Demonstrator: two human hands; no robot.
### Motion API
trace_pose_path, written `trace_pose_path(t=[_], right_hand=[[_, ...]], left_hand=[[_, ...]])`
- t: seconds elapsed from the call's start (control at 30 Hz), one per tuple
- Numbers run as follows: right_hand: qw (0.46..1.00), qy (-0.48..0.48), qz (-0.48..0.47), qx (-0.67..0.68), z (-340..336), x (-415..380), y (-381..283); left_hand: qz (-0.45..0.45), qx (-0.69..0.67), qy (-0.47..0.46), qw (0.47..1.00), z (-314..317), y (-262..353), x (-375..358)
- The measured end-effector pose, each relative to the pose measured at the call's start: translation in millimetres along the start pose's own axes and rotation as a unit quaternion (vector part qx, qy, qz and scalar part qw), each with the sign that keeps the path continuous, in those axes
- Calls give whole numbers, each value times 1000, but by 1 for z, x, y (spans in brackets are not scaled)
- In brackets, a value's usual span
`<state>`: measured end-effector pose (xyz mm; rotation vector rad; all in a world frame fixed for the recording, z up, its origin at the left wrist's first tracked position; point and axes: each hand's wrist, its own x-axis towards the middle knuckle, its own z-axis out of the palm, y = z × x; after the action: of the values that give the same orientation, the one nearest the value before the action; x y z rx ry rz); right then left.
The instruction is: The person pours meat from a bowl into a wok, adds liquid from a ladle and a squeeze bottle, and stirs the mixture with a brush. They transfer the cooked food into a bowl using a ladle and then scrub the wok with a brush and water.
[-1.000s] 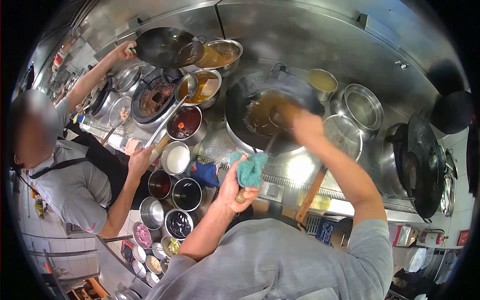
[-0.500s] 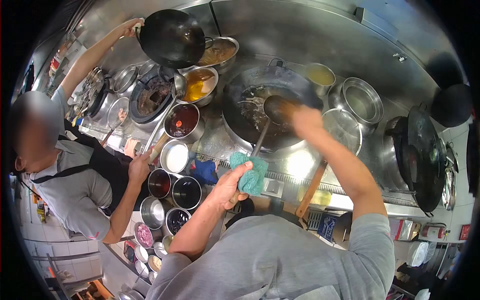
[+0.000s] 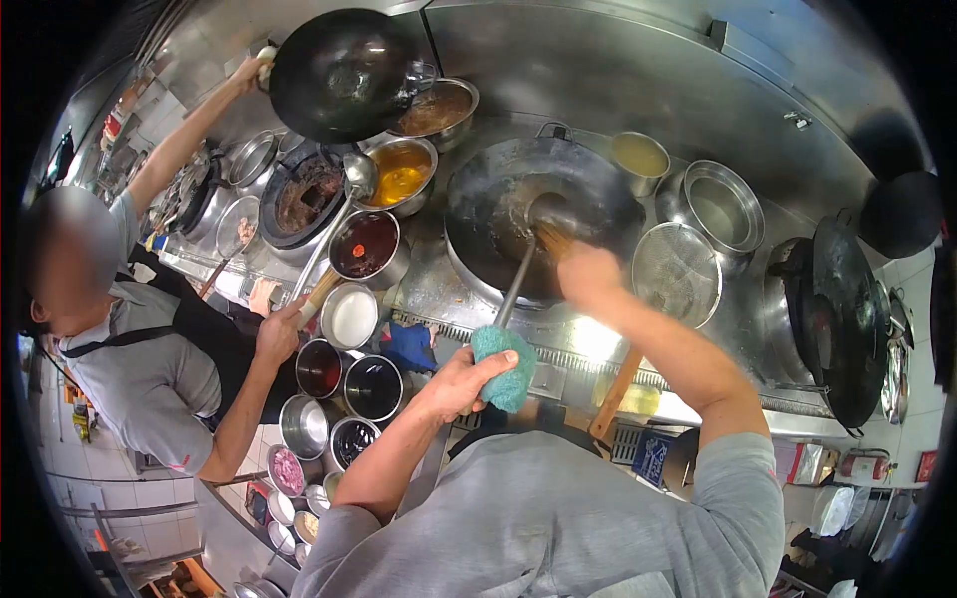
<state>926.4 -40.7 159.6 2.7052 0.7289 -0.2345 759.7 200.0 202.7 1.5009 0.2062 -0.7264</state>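
Wrapped round a ladle's handle together with a green cloth (image 3: 504, 370) is my left hand (image 3: 467, 384). The metal ladle (image 3: 513, 293) reaches up into a large black wok (image 3: 478, 199) at the centre, its bowl inside the wok. My right hand (image 3: 590, 277) grips a bamboo brush (image 3: 554, 240), whose bristles are beside the ladle's bowl. A little dark liquid shows in the wok, partly blurred.
At the left a co-worker (image 3: 150, 369) holds up another wok (image 3: 344, 78) and a second ladle (image 3: 360, 175). Sauce pots (image 3: 351, 315) stand between us. A mesh strainer (image 3: 677, 274), a steel pot (image 3: 723, 207) and stacked woks (image 3: 847, 319) are on the right.
My right hand and the brush have moved left and down in the wok. My left hand and the cloth have shifted slightly. The co-worker's wok has moved a little left and tilted.
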Motion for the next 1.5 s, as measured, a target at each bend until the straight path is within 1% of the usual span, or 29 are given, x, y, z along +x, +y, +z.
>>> trace_pose_path(t=[0.07, 0.1, 0.13, 0.17, 0.2, 0.23, 0.3, 0.33, 0.37, 0.4, 0.47, 0.53, 0.57, 0.6, 0.67, 0.77, 0.8, 0.87, 0.93, 0.97, 1.07, 1.1, 1.17, 1.23, 1.3, 1.37, 1.43, 1.47, 1.5], right_hand=[[994, 59, 79, 41, 33, 9, 15], [993, 51, 89, 57, 23, 2, 36], [992, 44, 96, 71, -1, -11, 58], [990, 20, 118, 75, -25, -24, 73], [987, -4, 140, 80, -46, -35, 84], [982, 24, 158, 99, -63, -45, 89], [968, 76, 197, 138, -81, -60, 96], [960, 85, 199, 176, -80, -58, 93], [951, 96, 203, 214, -80, -52, 84], [939, 107, 207, 251, -77, -46, 77], [932, 86, 172, 308, -25, -2, 61], [947, 11, 174, 268, 26, 36, 71], [954, -26, 169, 247, 46, 49, 79], [924, 60, 186, 329, 65, 50, 94], [931, 58, 175, 315, 46, 39, 114], [914, 132, 210, 322, 8, 11, 86], [927, 107, 165, 318, 29, 24, 82], [925, 12, 216, 314, 39, 35, 79], [931, 29, 185, 312, 35, 3, 89], [935, 35, 167, 310, 27, -16, 91], [950, -25, 115, 290, -12, -54, 75], [947, -36, 104, 300, -12, -44, 63], [943, -53, 86, 318, -11, -5, 41], [945, -61, 87, 310, 23, 75, 30], [925, 1, 145, 350, 44, 136, 26], [939, 8, 121, 323, 69, 150, 14], [927, 37, 130, 349, 42, 113, -3], [926, 2, 126, 356, 17, 75, -10], [929, 25, 103, 355, 31, 53, -11]], left_hand=[[16, 80, 17, 997, -13, -2, -3], [36, 123, 29, 991, -21, -6, -5], [82, 172, 44, 981, -31, -22, -3], [103, 249, 60, 961, -37, -23, -7], [123, 325, 78, 934, -43, -24, -11], [116, 427, 94, 892, -43, -12, -24], [112, 569, 97, 809, -47, -9, -33], [111, 633, 99, 760, -49, -7, -37], [82, 671, 99, 730, -51, -11, -34], [53, 708, 98, 698, -55, -17, -30], [77, 734, 101, 667, -66, -33, -24], [75, 745, 103, 655, -70, -37, -21], [75, 743, 104, 657, -70, -38, -22], [74, 741, 105, 660, -71, -38, -24], [81, 725, 112, 674, -74, -35, -20], [94, 677, 119, 720, -73, -40, -13], [96, 651, 129, 742, -74, -43, -6], [111, 586, 145, 789, -72, -49, -8], [140, 504, 161, 837, -72, -48, -22], [127, 477, 168, 853, -69, -46, -34], [123, 411, 216, 877, -64, -38, -70], [149, 386, 219, 884, -64, -34, -79], [140, 354, 227, 897, -70, -34, -85], [131, 327, 235, 906, -79, -42, -87], [105, 285, 238, 922, -80, -49, -88], [92, 232, 241, 938, -84, -60, -93], [97, 166, 239, 952, -84, -79, -96], [97, 167, 243, 951, -85, -88, -96], [94, 168, 247, 950, -85, -98, -98]])
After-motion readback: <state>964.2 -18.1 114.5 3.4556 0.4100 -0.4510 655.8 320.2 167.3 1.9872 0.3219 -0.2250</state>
